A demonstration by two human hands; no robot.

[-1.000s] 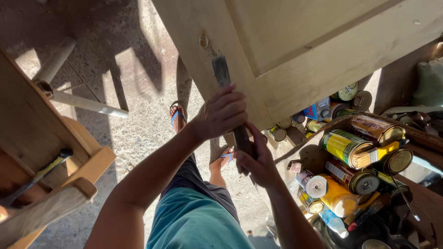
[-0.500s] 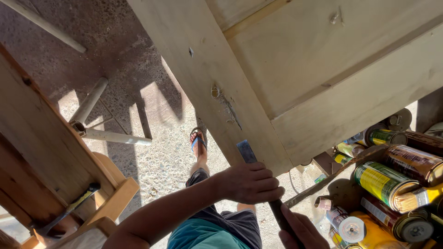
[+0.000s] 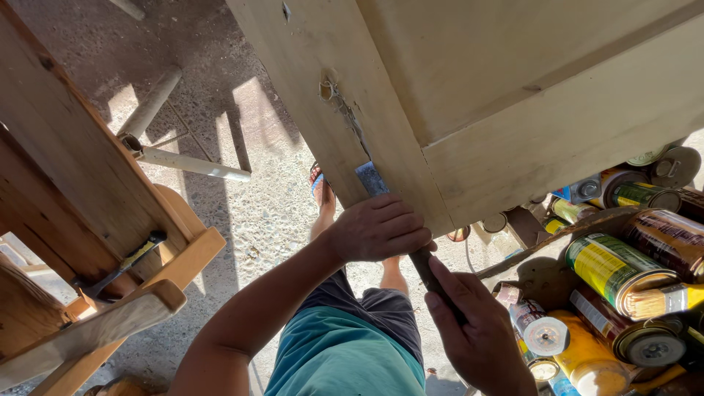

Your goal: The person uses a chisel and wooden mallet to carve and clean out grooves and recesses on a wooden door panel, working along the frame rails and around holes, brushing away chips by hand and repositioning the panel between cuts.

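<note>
Both hands clasp one file (image 3: 372,178): left hand (image 3: 381,227) nearer its tip (against the door (image 3: 469,95)), right hand (image 3: 477,330) gripping the handle below.

Count: 2 hands (image 3: 381,229) (image 3: 477,330), 1 chisel (image 3: 374,180), 1 wooden door panel (image 3: 513,88), 1 clamp (image 3: 121,265), 2 pale poles (image 3: 187,163), about 10 tin cans (image 3: 609,268), 2 feet (image 3: 321,192).

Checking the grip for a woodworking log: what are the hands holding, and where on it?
Both hold one chisel: left hand around its middle, right hand on the handle end; the blade lies against the wooden door.
</note>
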